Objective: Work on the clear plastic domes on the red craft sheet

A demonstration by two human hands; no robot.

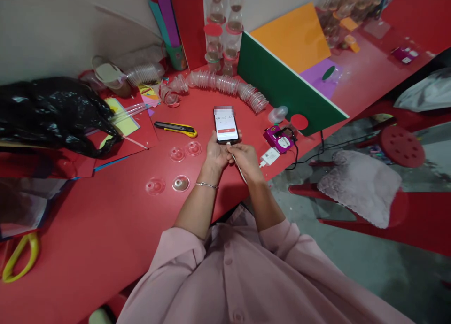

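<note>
My left hand point(217, 152) is closed around the lower part of a smartphone point(226, 124), whose lit screen shows a timer and a red button. At the phone's bottom edge, my right hand point(246, 158) pinches the plug of a white charging cable point(240, 170). Whether the plug sits fully in the port is too small to tell. The cable hangs down past my right palm. Left of my hands lie clear plastic domed lids point(177, 153), and one lid point(181, 183) has something brownish under it. A yellow and black box cutter point(176, 128) lies beyond them.
A white power bank point(270, 157) and a purple box point(280, 138) lie right of my hands, near the table edge. A green board point(289, 84) stands behind them. Stacked plastic cups point(225, 83) curve across the back. A black plastic bag point(52, 112) and yellow-handled scissors point(21, 258) are at left.
</note>
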